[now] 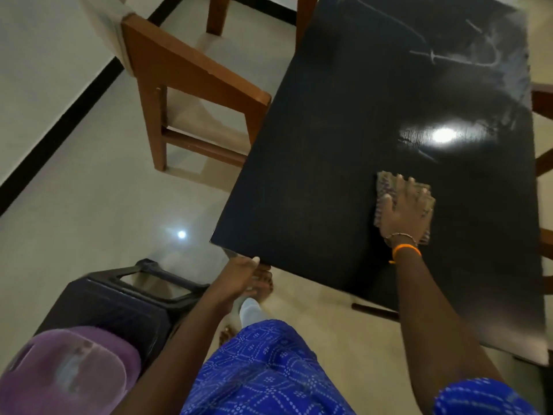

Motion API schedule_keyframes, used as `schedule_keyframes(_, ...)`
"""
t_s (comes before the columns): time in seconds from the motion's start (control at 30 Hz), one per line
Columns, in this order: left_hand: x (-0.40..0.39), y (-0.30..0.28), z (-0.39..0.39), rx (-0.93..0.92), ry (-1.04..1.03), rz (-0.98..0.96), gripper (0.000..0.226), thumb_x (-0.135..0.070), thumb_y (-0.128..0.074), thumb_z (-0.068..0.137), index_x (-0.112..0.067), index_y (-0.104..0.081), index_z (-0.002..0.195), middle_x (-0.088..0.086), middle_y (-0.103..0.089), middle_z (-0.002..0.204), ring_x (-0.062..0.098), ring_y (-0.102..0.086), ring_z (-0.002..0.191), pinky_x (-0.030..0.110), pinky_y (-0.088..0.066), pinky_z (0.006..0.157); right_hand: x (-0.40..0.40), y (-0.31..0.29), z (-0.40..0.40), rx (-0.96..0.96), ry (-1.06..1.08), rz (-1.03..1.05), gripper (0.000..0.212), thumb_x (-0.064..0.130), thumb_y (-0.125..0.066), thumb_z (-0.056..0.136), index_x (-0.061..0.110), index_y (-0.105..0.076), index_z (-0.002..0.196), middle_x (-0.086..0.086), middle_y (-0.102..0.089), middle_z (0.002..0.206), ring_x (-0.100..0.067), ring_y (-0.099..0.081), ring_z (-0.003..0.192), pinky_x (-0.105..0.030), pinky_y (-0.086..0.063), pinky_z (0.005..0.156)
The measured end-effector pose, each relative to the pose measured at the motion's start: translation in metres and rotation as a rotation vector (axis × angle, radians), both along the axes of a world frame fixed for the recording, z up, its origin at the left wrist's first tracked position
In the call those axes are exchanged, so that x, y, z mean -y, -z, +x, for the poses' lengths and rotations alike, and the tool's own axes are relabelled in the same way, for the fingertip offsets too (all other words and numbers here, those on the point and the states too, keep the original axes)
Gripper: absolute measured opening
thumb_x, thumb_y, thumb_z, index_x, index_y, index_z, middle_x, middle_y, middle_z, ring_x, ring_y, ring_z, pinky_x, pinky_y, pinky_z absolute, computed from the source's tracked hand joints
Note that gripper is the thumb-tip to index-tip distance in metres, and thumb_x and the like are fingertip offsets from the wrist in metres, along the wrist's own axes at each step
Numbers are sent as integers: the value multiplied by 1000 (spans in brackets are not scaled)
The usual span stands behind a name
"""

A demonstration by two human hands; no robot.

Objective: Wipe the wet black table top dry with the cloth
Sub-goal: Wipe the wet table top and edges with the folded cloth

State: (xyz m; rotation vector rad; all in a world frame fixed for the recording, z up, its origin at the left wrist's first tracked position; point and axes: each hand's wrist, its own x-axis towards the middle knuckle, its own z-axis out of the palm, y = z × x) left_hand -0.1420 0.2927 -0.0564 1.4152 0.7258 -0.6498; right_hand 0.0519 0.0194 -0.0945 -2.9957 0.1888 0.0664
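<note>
Half or more of the glossy black rectangular table top (344,145) looks matt and streak-free on its nine-o'clock side, while smears and a wet sheen remain from twelve to three o'clock, so I judge the far right portion is left. From left to right: a purple plastic lid (64,372) over a dark bin (119,307), a brown wooden chair (191,85) crowding the table's left edge, the left hand (242,277) with fingers curled over the near corner, and the right hand (404,209) spread flat, pressing the folded beige patterned cloth (386,184) onto the top at four o'clock.
</note>
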Motion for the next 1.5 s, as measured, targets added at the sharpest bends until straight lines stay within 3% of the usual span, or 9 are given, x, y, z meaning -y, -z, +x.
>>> schedule_keyframes(0.1, 1, 5, -2, -32, -72, -26, 33, -25, -35, 100, -5, -61, 107, 8, -66, 103, 12, -64, 82, 12, -51, 56, 39, -4, -18, -10, 201, 12, 59, 42, -26, 94, 25, -17, 150, -5, -14, 158, -32, -4, 145, -53, 0, 116)
schedule_keyframes(0.23, 2, 8, -9, -36, -120, -56, 29, -21, -37, 100, -5, -59, 111, 12, -63, 114, 21, -62, 94, 21, -50, 68, -3, -4, -34, -16, 277, 25, 59, 40, -31, 96, 26, -12, 151, -8, -10, 159, -35, -1, 145, -58, 2, 113)
schedule_keyframes(0.53, 0, 6, -33, 44, -228, -16, 31, -2, -31, 95, -15, -51, 114, 2, -64, 94, 16, -61, 81, 25, -45, 69, -205, 1, -110, -36, -372, 21, 61, 46, -26, 89, 35, -16, 148, -6, -11, 158, -34, -7, 145, -62, -1, 110)
schedule_keyframes(0.67, 5, 8, -39, 7, -221, 22, 26, 0, -33, 94, -13, -53, 103, 4, -63, 91, 16, -59, 78, 25, -45, 68, -217, 6, -137, -22, -667, 32, 60, 47, -29, 88, 35, -25, 146, -5, -20, 157, -34, -15, 143, -60, -2, 111)
schedule_keyframes(0.77, 18, 7, -38, -4, -176, 29, 26, -5, -39, 94, -11, -52, 117, 3, -63, 96, 14, -59, 82, 28, -45, 75, -184, 9, -139, 70, -749, 64, 57, 47, -35, 87, 34, -34, 143, -3, -30, 153, -31, -21, 142, -55, -11, 112)
schedule_keyframes(0.93, 65, -4, -29, -30, -99, 4, 31, -12, -48, 93, -13, -51, 125, 7, -61, 114, 14, -59, 90, 33, -43, 89, -92, 10, -145, 139, -613, 83, 59, 46, -43, 86, 33, -35, 142, -1, -32, 152, -28, -22, 142, -44, -7, 114)
schedule_keyframes(1.13, 163, -21, -19, -54, 40, -42, 31, -13, -45, 96, -12, -50, 126, 6, -61, 108, 19, -58, 95, 31, -45, 86, 57, 4, -154, 114, -410, 27, 63, 47, -41, 85, 30, -31, 145, -3, -29, 153, -29, -21, 143, -39, -2, 115)
schedule_keyframes(1.37, 276, -24, -15, -60, 347, -147, 39, -24, -44, 97, -13, -42, 135, 6, -60, 116, 16, -61, 96, 28, -50, 80, 227, 1, -170, 60, -96, 0, 65, 48, -36, 83, 32, -28, 145, -1, -28, 154, -29, -20, 143, -53, -21, 111)
schedule_keyframes(1.5, 325, -24, -9, -90, 251, -188, 54, -21, -44, 97, -17, -20, 145, 2, -63, 100, 13, -62, 88, 25, -51, 69, 279, -5, -169, 58, 40, 13, 64, 49, -33, 84, 32, -31, 145, -1, -29, 153, -30, -22, 141, -54, -24, 107)
